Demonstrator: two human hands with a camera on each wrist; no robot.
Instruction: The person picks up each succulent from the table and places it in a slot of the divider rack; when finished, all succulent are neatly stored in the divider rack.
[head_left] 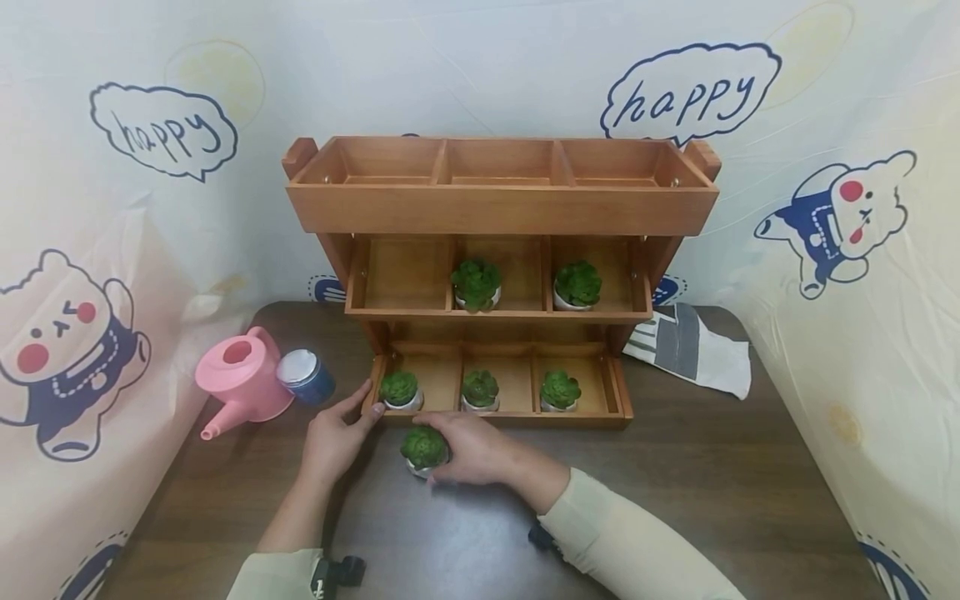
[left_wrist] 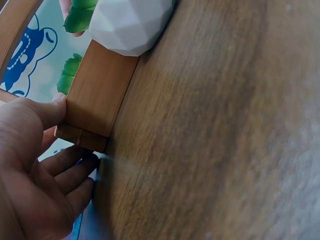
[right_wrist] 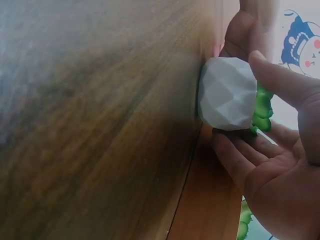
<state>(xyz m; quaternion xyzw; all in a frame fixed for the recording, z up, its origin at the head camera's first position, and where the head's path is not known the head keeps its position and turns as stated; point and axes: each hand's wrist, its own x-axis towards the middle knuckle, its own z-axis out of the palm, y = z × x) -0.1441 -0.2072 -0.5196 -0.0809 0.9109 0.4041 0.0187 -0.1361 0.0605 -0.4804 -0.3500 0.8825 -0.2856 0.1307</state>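
A small potted succulent (head_left: 424,447) stands on the table in front of the wooden shelf's lowest tier, near its left end. My right hand (head_left: 480,450) holds it, thumb on one side and fingers on the other. In the right wrist view its faceted white pot (right_wrist: 227,92) sits on the tabletop. My left hand (head_left: 333,437) grips the front left corner of the wooden shelf (head_left: 502,210), thumb on the edge of the front board (left_wrist: 102,82). Three more succulents stand in the lowest tier, the leftmost succulent (head_left: 400,389) just beside my left thumb.
On the middle tier sit two succulents, a middle one (head_left: 476,283) and a right one (head_left: 577,284). A pink watering can (head_left: 247,379) and a blue can (head_left: 307,377) with a pale top stand left of the shelf. Gloves (head_left: 690,350) lie to the right.
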